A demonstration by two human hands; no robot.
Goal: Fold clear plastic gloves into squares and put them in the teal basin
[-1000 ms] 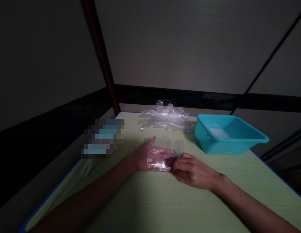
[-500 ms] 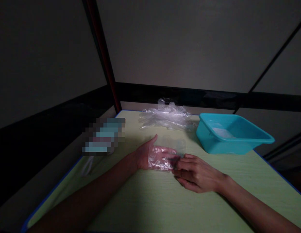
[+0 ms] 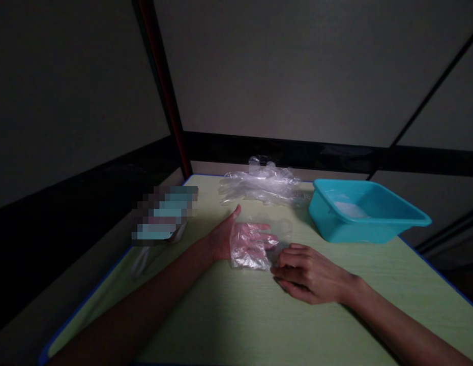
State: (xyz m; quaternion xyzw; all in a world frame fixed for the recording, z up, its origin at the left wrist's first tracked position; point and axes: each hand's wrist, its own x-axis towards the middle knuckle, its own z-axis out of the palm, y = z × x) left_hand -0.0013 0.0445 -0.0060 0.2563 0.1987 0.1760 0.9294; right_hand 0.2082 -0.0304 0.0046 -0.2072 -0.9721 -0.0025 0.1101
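Head view. Thin, clear, crinkled plastic glove (image 3: 252, 260), mid-frame, overlaps the left hand (image 3: 224, 241), whose fingers are spread; inside or behind, cannot tell. Right hand (image 3: 307, 272) curls at the glove's lower right edge; whether it pinches film is unclear. Film looks nearly weightless, limp, clingy, easily torn; cuff edge, at its left, probably the best hold.

That pale green counter (image 3: 236, 320), edged in blue, has clear plastic gloves (image 3: 259, 187) heaped at the back, a turquoise tub (image 3: 354, 234) right, a blurred item (image 3: 166, 213) left.
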